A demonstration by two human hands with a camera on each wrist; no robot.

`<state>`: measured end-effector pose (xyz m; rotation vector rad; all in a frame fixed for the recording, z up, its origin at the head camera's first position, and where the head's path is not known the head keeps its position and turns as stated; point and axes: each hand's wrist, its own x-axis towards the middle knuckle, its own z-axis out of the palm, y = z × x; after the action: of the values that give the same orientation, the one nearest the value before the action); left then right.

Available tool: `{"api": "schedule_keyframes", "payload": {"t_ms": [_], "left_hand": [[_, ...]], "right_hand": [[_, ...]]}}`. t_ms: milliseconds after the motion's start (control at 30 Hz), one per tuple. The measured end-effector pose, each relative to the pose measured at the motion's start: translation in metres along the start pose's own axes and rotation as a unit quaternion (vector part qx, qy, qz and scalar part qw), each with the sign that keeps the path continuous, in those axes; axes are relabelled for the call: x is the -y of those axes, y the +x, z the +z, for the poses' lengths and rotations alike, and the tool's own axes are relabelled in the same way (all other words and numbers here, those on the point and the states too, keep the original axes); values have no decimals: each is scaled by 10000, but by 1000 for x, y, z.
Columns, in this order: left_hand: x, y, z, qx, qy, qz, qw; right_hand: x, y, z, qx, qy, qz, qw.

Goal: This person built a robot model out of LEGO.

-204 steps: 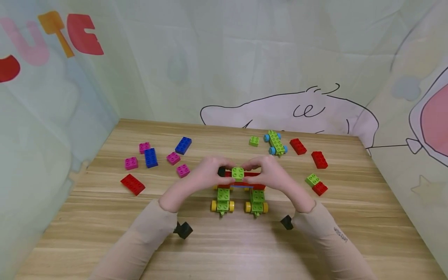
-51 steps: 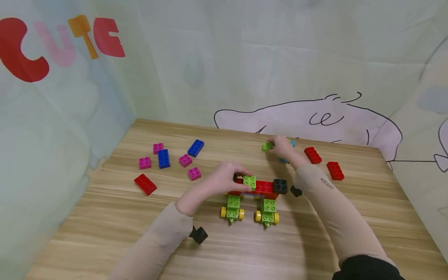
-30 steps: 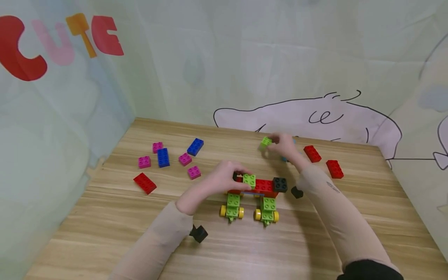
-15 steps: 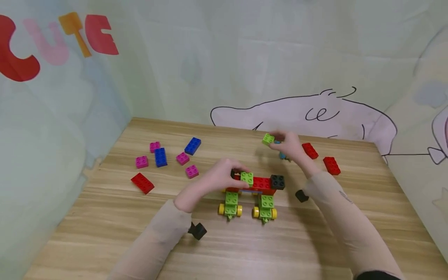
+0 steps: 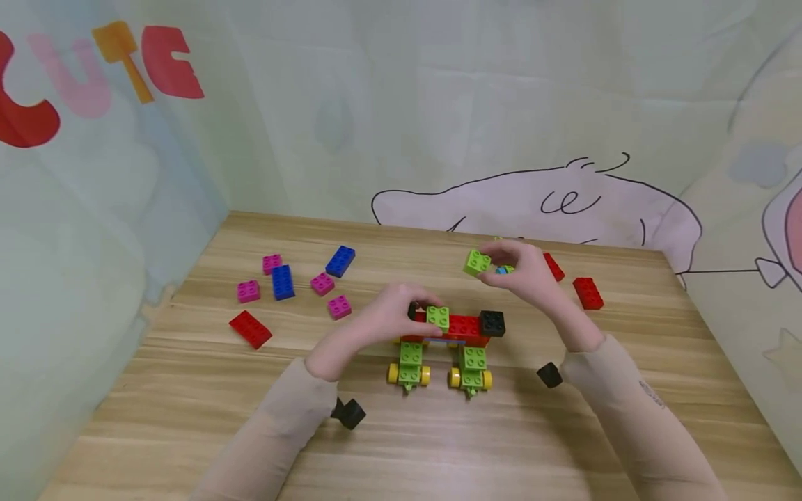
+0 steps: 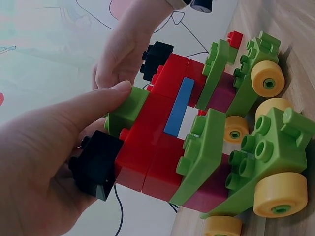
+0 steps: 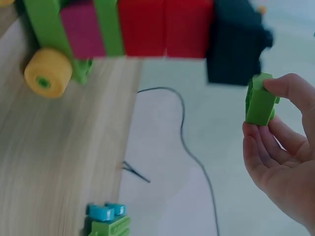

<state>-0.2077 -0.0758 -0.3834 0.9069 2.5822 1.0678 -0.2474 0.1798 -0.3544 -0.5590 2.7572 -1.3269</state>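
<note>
A toy block vehicle stands mid-table: a red brick beam (image 5: 465, 325) lies across two green wheeled bases (image 5: 410, 374) with yellow wheels (image 5: 487, 378). On the beam sit a green 2x2 brick (image 5: 437, 318) and, at its right end, a black brick (image 5: 492, 323). Another black brick (image 6: 98, 164) is at the left end, partly under my left hand (image 5: 397, 313). That hand pinches the beam-top green brick, thumb in front; its other fingertips are hidden. Raised behind the vehicle, my right hand (image 5: 526, 275) pinches a second green 2x2 brick (image 5: 477, 262) between thumb and fingers, apart from the beam.
On the left lie several pink bricks (image 5: 322, 283), two blue bricks (image 5: 340, 261) and a red brick (image 5: 250, 329). Red bricks (image 5: 587, 293) lie at back right. A green car base with blue wheels (image 7: 110, 226) is partly behind my right hand. A printed cloth backs the table.
My right hand has left the vehicle, picked up a green brick at the back of the table, lifted it and brought it nearer. The left hand has stayed at the vehicle.
</note>
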Motion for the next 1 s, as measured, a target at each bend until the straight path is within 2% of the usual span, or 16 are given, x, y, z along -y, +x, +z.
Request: {"api": "schedule_keyframes", "payload": {"t_ms": [333, 600, 1000], "left_hand": [[-3, -1, -2, -124, 7, 9, 9999], [-9, 1, -2, -211, -25, -54, 9998], [-15, 5, 0, -195, 98, 46, 9998]], "right_hand": [[12, -26, 11, 433, 50, -524, 9977], [7, -35, 18, 844, -1, -606, 9946], [7, -40, 23, 1118, 13, -757, 9908]]}}
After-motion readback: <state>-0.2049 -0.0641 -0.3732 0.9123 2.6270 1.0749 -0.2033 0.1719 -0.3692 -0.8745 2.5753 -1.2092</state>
